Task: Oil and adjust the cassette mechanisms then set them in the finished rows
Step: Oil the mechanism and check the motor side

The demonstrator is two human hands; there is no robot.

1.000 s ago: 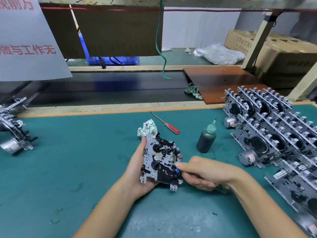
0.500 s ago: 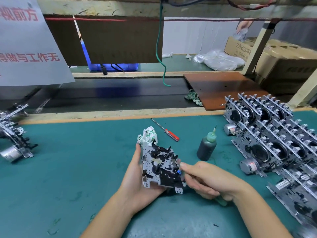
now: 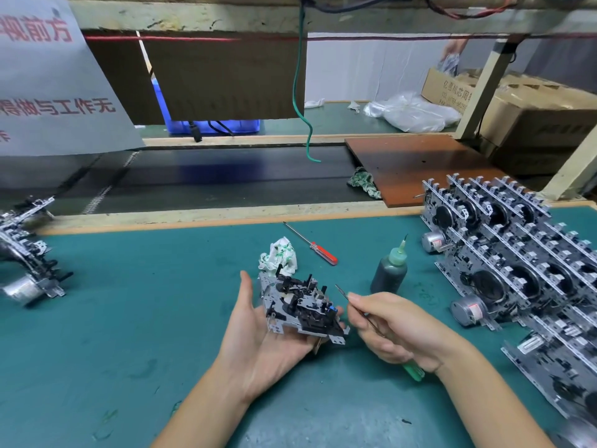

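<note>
The cassette mechanism [image 3: 302, 307] lies tilted on the palm of the left hand [image 3: 258, 334], parts side up, above the green mat [image 3: 129, 318]. That hand is spread flat under it, thumb raised beside its left edge and fingers not wrapped over it; this probably leaves the whole top face free to work on. Just right of the mechanism, the right hand [image 3: 397, 331] pinches a thin tool [image 3: 342, 291] between thumb and fingertips, its metal tip pointing up and away from the mechanism's right edge without touching it, and its green handle [image 3: 413, 371] sticking out under the wrist. I judge the adjusting step to be in hand, with the tip lifted clear for a look.

Behind the mechanism and to its right one dark oil bottle [image 3: 389, 273] stands upright within easy reach of the tool hand. Straight behind it lies one crumpled white rag [image 3: 279, 257], likely for wiping, and beyond that one red-handled screwdriver [image 3: 313, 245].

Far right of the mechanism stand the finished rows [image 3: 517, 253], units leaning close against each other; I cannot count them exactly, since they overlap and run out of view. Far to its left sits a small pile of mechanisms [image 3: 26, 253], number unclear, probably waiting. A second rag [image 3: 363, 182] lies well behind, at the edge of a brown board [image 3: 420, 163].
</note>
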